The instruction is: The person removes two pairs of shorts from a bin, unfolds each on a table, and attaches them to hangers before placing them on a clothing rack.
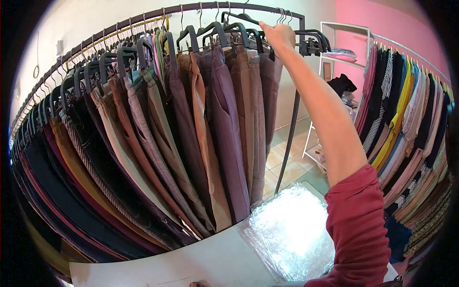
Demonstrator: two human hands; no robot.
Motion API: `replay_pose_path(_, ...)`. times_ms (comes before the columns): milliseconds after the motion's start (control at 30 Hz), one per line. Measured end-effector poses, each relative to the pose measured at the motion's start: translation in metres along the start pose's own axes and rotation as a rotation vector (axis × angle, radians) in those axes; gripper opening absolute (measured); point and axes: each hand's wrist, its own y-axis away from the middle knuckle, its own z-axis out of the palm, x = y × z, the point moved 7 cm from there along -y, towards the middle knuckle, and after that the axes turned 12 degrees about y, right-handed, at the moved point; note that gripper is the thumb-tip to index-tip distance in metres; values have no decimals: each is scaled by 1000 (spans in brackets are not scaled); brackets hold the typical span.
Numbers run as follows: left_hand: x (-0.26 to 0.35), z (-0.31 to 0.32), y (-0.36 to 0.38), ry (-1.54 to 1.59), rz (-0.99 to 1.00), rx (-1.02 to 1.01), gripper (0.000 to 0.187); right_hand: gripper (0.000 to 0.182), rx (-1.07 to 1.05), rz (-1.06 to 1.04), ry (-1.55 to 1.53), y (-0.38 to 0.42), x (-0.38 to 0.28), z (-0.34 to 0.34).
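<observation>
My right hand [279, 37], reaching up with the arm stretched out, is closed on a black hanger [243, 17] near the right end of the rack's top bar [158, 13]. Just below and left of the hand, pairs of trousers hang closely packed, among them a purple pair [227, 119], a brown pair [206, 153] and a mauve-brown pair [270, 91] at the end of the row. My left hand is not visible. A small brownish bit shows at the bottom edge, too little to identify.
Below the rack lies a white tabletop [177, 268], with a shiny clear plastic package [291, 229] on it. Several bare black hangers [313, 40] hang at the rack's right end. A white shelf [344, 62] and a second clothes rack [406, 50] stand to the right.
</observation>
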Motion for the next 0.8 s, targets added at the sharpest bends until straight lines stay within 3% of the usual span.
replay_pose_path(167,-8,3,2,16,-79,-18,8,43,69,117,-109,-10,-18,13)
replay_pose_path(233,-6,2,1,-7,-71,-12,10,42,28,115,-119,-24,-9,27)
replay_pose_path(300,-4,2,-1,-5,-52,-2,10,40,-80,-35,11,-44,-2,52)
replay_pose_path(333,-4,1,1,-5,-29,3,10,38,-170,120,-228,-46,11,57)
replay_pose_path(367,-12,2,3,-10,-38,-13,10,35,-59,73,-125,-60,17,59)
replay_pose_path(433,-47,19,14,-65,-232,-244,27,36,-92,-66,-24,-66,15,59)
replay_pose_path(500,-36,13,3,-110,-158,-126,12,41,-46,-151,150,-29,-1,22)
replay_pose_path(567,-48,20,10,-141,-69,-87,13,44,164,-260,151,16,-6,-11)
replay_pose_path(633,-47,23,9,-151,-50,-108,13,44,497,-553,238,67,1,-36)
replay_pose_path(667,-44,21,7,-149,-24,-84,12,40,697,-766,123,113,10,-55)
replay_pose_path(733,-43,22,6,-157,-24,-99,12,57,235,-687,256,159,81,-33)
replay_pose_path(800,-41,21,6,-157,-18,-103,13,56,-79,-614,358,253,161,-24)
